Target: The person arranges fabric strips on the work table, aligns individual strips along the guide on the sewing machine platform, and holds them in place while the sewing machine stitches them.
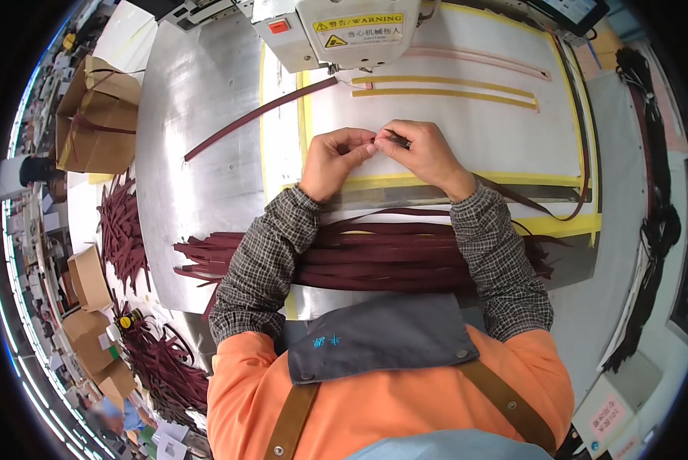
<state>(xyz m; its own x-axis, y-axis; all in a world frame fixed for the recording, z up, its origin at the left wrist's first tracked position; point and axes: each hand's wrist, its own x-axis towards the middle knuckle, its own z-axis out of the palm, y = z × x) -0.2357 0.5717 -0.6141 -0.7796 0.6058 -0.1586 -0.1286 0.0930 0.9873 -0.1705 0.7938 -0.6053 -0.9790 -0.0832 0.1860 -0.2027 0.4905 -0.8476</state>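
My left hand (336, 159) and my right hand (423, 153) meet at the fingertips over the white work plate (467, 138), below the machine head (352, 34). My right fingers are closed on a dark maroon strap, whose free length loops out past my right wrist. The left thumb and forefinger pinch at the same spot; the strap's end there is mostly hidden. One maroon strap (260, 115) lies slantwise to the left, its upper end under the machine head. A thick bundle of maroon straps (382, 257) lies beneath my forearms.
Yellow-edged guide slots (444, 88) mark the plate. More maroon straps (121, 230) hang at the left, near an open cardboard box (98, 115). Dark straps (651, 207) hang at the far right. Distant at lower left, a person (129, 414) is partly visible.
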